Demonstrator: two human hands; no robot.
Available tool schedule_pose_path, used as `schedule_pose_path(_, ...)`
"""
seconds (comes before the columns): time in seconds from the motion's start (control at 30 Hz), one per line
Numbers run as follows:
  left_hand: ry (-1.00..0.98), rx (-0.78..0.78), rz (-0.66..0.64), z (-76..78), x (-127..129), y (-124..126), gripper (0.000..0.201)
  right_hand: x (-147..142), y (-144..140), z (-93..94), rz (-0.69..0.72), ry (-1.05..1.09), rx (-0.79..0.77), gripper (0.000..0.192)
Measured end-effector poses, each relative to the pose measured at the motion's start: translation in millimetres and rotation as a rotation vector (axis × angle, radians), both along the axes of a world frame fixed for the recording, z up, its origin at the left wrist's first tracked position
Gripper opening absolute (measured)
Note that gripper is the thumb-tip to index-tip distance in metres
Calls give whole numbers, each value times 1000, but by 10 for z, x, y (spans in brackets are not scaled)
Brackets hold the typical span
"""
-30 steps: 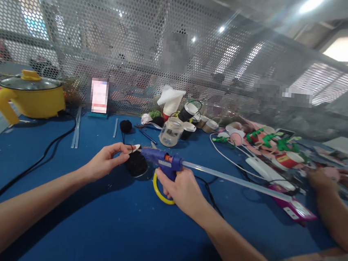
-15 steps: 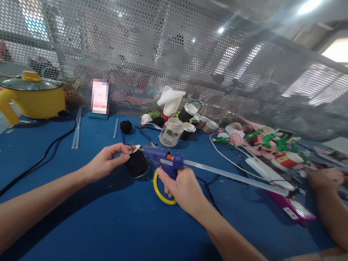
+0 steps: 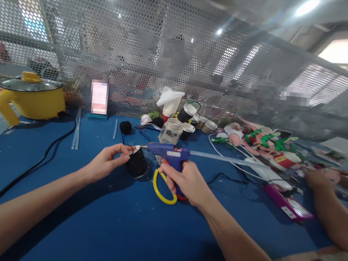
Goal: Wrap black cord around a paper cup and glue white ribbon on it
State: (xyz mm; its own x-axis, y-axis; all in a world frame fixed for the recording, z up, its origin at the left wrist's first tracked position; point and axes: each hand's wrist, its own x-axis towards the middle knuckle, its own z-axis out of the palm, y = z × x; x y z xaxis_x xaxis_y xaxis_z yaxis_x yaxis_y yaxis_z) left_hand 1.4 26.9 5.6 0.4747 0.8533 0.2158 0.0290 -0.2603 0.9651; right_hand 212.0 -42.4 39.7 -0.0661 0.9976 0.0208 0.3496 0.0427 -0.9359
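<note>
My left hand (image 3: pixel 116 156) is closed in a pinch on black yarn at the rim of a small white cup (image 3: pixel 137 163) wrapped in black, which stands slightly tilted on the table. From those fingers the strand runs back to a black yarn ball (image 3: pixel 125 127). My right hand (image 3: pixel 189 183) grips a blue hot glue gun (image 3: pixel 168 151), its nozzle at the cup's rim and a long clear glue stick (image 3: pixel 220 156) out of its back. Scissors with a yellow handle (image 3: pixel 163 193) lie under the gun, partly hidden by it and my right hand.
Behind the gun stand a clear jar (image 3: pixel 170 131) and several small wrapped cups (image 3: pixel 189 112). A yellow electric pot (image 3: pixel 35 96) and a phone (image 3: pixel 99 96) are at the left. Cables, a purple device (image 3: pixel 288 203) and a co-worker's hands (image 3: pixel 321 179) occupy the right.
The glue gun has levelled out, its rear and glue stick swinging up, and its nozzle has drawn slightly right. More of the scissors now shows. My left hand and the cup hold almost still.
</note>
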Motion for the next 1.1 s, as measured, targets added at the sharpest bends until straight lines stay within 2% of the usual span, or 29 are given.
schedule_pose_path(0.1,26,14,11,4,-2,-2,18,98,80,42,10,184,-54,20)
schedule_pose_path(0.23,21,11,18,27,2,-13,18,292,350,143,-170,306,-34,17)
schedule_pose_path(0.3,14,5,22,37,6,-19,20,393,553,219,-239,288,7,15)
schedule_pose_path(0.4,11,1,25,39,7,-21,22,504,879,339,-265,259,-10,18)
schedule_pose_path(0.5,15,10,17,31,-2,-14,21,554,1147,404,-255,216,-102,24)
schedule_pose_path(0.63,32,40,-9,20,-19,-6,18,584,1339,369,-232,97,-252,33)
schedule_pose_path(0.73,45,60,-15,23,-21,-12,17,616,1368,329,-236,-11,-278,39)
schedule_pose_path(0.83,57,77,-17,29,-19,-19,17,645,1294,359,-258,-127,-215,45)
schedule_pose_path(0.9,72,89,-26,29,-18,-18,15,634,1177,420,-292,-216,-116,46)
schedule_pose_path(1.0,92,103,-33,23,-18,-13,14,500,934,506,-340,-336,128,42)
schedule_pose_path(1.1,106,136,-52,27,-14,-23,13,196,721,477,-261,-397,306,36)
